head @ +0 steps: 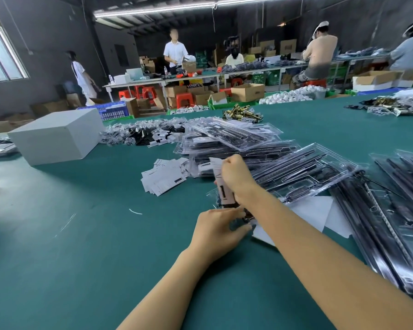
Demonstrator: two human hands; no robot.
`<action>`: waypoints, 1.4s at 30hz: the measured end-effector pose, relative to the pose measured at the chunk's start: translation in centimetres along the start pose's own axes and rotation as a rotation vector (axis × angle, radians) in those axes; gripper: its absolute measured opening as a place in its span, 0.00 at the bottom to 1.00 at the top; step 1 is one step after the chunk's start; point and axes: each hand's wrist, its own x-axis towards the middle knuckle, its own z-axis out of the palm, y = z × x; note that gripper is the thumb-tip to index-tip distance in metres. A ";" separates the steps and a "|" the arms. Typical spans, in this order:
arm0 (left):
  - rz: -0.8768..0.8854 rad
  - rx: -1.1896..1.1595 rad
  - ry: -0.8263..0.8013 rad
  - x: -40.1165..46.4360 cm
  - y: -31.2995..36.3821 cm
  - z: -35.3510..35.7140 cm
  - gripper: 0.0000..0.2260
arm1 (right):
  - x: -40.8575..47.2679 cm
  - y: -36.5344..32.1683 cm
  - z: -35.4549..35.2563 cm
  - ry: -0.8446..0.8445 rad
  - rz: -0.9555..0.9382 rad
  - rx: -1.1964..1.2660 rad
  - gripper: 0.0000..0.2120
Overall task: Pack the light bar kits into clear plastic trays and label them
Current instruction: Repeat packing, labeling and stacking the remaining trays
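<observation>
My left hand [218, 228] pinching a small clear bag [239, 222] on the green worktop [81, 234], my right hand [235, 173] gripping a label [216, 163], label pile [163, 176] left, packed trays [296, 172] right, white box [57, 136] beyond.

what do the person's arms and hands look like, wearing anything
Both arms are bare along all that shows, with no sleeve in view. The left hand and right hand wear no gloves. No watch, bracelet or ring shows on either wrist or on the visible fingers. No markings show on the forearms.
</observation>
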 end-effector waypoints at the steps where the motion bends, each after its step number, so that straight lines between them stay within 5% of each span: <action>1: 0.009 -0.021 0.024 -0.1 0.0 0.1 0.10 | -0.1 0.2 -1.2 0.011 0.066 0.112 0.08; 6: -0.015 -0.044 0.047 -0.1 -0.2 0.3 0.12 | -2.4 1.6 -7.5 0.022 0.277 0.551 0.09; 12: -0.077 -0.046 0.013 -0.1 -0.2 0.4 0.13 | -4.7 4.1 -11.8 0.046 0.328 0.765 0.08; 22: -0.136 -0.062 0.009 -0.2 0.2 0.2 0.12 | -5.8 3.9 -12.1 0.039 -0.025 0.655 0.08; 27: -0.123 -0.062 0.025 -0.4 0.4 0.1 0.12 | -6.0 4.5 -11.6 -0.073 0.097 0.711 0.09; 32: -0.105 -0.043 0.020 -0.4 0.6 0.1 0.12 | -5.9 4.7 -11.0 0.056 0.204 0.696 0.02; 37: -0.057 0.027 0.011 -0.5 0.9 0.1 0.12 | -5.9 4.8 -10.9 0.114 0.244 0.637 0.15; 42: -0.030 0.067 0.034 -0.7 1.1 0.4 0.12 | -5.9 4.5 -11.9 0.134 0.269 0.466 0.04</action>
